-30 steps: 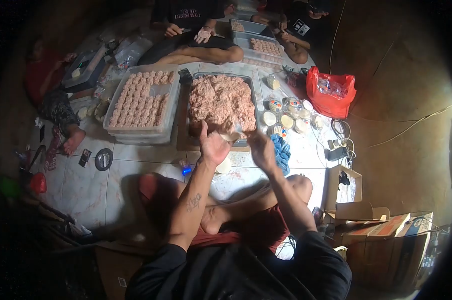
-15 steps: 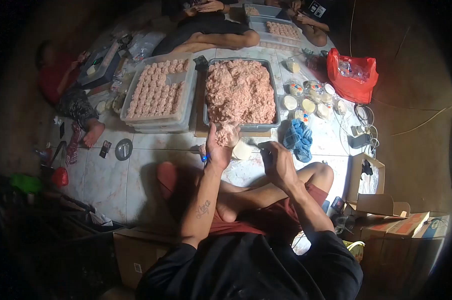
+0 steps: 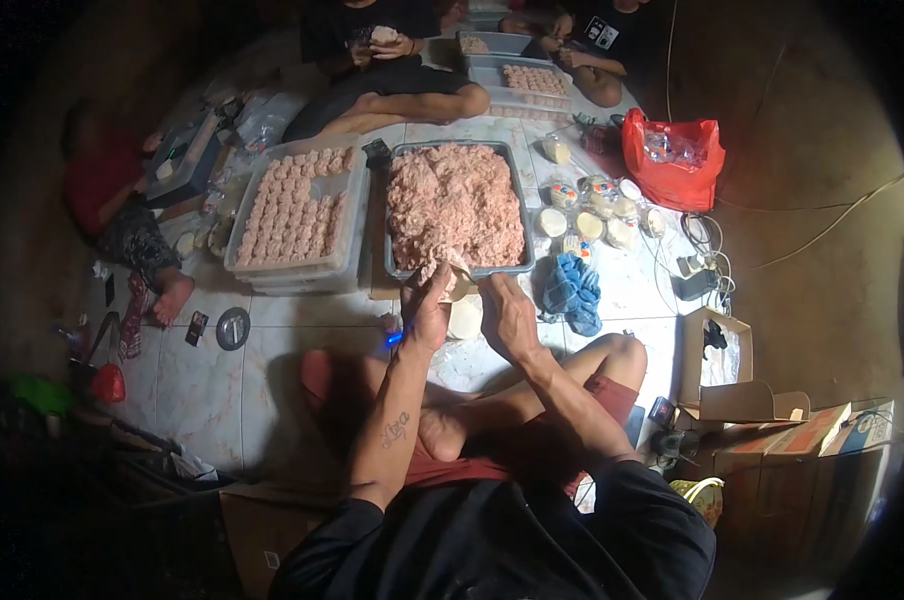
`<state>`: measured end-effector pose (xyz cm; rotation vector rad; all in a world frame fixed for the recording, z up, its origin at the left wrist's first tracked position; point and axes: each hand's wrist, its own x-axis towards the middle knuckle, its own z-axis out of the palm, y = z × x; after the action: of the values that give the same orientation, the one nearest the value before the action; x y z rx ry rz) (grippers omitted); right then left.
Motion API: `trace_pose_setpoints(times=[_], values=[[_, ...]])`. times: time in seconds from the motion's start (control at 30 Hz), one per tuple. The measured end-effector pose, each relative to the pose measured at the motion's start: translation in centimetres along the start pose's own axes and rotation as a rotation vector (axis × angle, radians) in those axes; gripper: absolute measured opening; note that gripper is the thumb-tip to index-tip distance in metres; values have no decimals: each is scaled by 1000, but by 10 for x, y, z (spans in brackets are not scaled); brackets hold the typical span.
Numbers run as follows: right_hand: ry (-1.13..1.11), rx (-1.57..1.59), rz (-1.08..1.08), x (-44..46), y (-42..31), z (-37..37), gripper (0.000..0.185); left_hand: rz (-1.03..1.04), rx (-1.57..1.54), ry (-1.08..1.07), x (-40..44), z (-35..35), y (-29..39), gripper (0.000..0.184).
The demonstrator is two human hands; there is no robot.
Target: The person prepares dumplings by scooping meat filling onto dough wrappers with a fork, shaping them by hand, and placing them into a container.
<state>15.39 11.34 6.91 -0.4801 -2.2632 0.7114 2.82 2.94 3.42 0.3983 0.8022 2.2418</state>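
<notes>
My left hand (image 3: 429, 315) is closed around a round dumpling wrapper (image 3: 460, 288) with a lump of pink minced filling (image 3: 440, 262) on it, just in front of the meat tub. Close on its right, my right hand (image 3: 510, 318) has its fingers curled; what they grip is too hidden to name. A stack of pale round wrappers (image 3: 464, 318) lies between and below the hands. Beyond them stands the grey tub (image 3: 528, 225), heaped with pink minced meat (image 3: 454, 200).
Left of the tub, a clear plastic box (image 3: 234, 250) holds rows of filled dumplings (image 3: 290, 215). To the right are packs of wrappers (image 3: 590, 228), a blue cloth (image 3: 572, 292), a red plastic bag (image 3: 674, 160) and cables (image 3: 707, 260). Other people sit at the back and left.
My right hand has moved left and in toward the filled wrapper in my left hand. The wrapper now appears more upright. The whole view has shifted slightly.
</notes>
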Motion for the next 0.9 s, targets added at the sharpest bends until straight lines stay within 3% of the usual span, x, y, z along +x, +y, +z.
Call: trace_pose_setpoints(times=[0.13, 0.27, 0.33, 0.4, 0.47, 0.57, 0.73, 0.8, 0.83, 0.9], values=[[136, -96, -78, 20, 12, 0, 7, 29, 4, -56, 10, 8, 10, 35], [73, -83, 162, 63, 113, 35, 7, -107, -29, -59, 29, -4, 0, 34], [-171, -344, 347, 69, 123, 20, 10, -196, 52, -139, 30, -14, -5, 35], [-70, -316, 256, 70, 118, 3, 14, -248, 68, -91, 29, -21, -9, 48], [10, -277, 419, 62, 98, -12, 17, -298, 24, -104, 21, -35, -4, 56], [23, -120, 185, 39, 85, -26, 12, -303, -10, -163, 10, -38, 2, 65], [-4, 78, 24, 9, 27, -26, 8, -226, -44, -92, 9, -14, 1, 69], [26, -14, -38, -1, 38, -5, 10, -228, -74, -143, 13, -14, -2, 56], [-67, -18, 49, -6, 37, -5, 14, -232, -74, -146, 12, -14, -3, 56], [-37, -40, 37, -5, 34, -1, 14, -190, 33, -136, 10, -16, -5, 43]])
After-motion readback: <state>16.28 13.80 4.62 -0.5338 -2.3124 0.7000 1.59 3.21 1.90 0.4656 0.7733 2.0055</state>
